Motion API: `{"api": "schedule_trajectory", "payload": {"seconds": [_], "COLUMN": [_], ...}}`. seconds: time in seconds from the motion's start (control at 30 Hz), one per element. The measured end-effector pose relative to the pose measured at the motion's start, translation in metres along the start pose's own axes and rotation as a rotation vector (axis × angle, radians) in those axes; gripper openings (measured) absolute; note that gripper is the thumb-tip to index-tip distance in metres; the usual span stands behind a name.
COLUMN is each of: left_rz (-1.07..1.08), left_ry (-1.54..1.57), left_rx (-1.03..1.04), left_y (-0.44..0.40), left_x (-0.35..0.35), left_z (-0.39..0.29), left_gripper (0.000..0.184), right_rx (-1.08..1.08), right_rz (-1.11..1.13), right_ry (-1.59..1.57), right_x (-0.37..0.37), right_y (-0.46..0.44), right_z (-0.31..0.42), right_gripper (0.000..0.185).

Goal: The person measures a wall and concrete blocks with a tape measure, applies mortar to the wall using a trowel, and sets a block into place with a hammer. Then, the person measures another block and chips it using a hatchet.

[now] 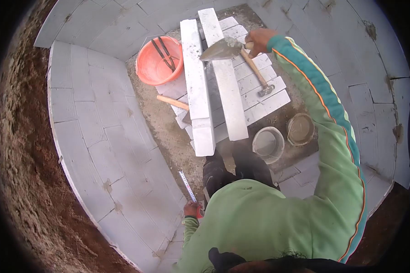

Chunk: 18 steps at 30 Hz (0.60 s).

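Right hand (260, 42), fingers curled round the trowel (222, 49) over the beam (231, 102), could clip the hammer (256, 69) beside it by dipping low, while the left hand (192, 209), nearer me than that beam, has fingers wrapped round the tape (187, 186)!

glossy orange plastic bucket (146, 63)

No text, brand or number could be read. The measuring tape (187, 185) that reached out from the left hand (192, 209) bore printed markings too small to make out.
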<state>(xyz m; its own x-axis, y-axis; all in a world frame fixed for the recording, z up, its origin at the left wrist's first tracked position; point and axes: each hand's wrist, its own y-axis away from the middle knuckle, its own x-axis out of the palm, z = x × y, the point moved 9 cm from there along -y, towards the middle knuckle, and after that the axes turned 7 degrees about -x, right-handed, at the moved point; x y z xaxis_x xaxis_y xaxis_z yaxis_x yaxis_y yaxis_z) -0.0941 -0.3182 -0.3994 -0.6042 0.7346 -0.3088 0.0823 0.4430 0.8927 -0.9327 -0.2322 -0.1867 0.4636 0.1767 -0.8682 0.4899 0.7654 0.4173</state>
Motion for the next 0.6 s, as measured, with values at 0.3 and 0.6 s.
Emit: {"api": "schedule_trajectory", "payload": {"seconds": [0.3,0.6], "left_rz": [-0.031,-0.222], "left_ry": [-0.643,-1.060], "left_rx": [0.221,0.091], "left_y": [0.026,-0.056], "left_x": [0.006,-0.037], "left_z": [-0.002,0.036], "left_gripper": [0.021,0.060], "right_rx": [0.211,-0.209], "right_rz": [-0.381,-0.220], "right_ry": [0.005,-0.344], "right_x": [-0.002,0.111], "right_y": [-0.037,0.129], "right_z": [0.023,0.185], "right_gripper": [0.026,0.033]}}
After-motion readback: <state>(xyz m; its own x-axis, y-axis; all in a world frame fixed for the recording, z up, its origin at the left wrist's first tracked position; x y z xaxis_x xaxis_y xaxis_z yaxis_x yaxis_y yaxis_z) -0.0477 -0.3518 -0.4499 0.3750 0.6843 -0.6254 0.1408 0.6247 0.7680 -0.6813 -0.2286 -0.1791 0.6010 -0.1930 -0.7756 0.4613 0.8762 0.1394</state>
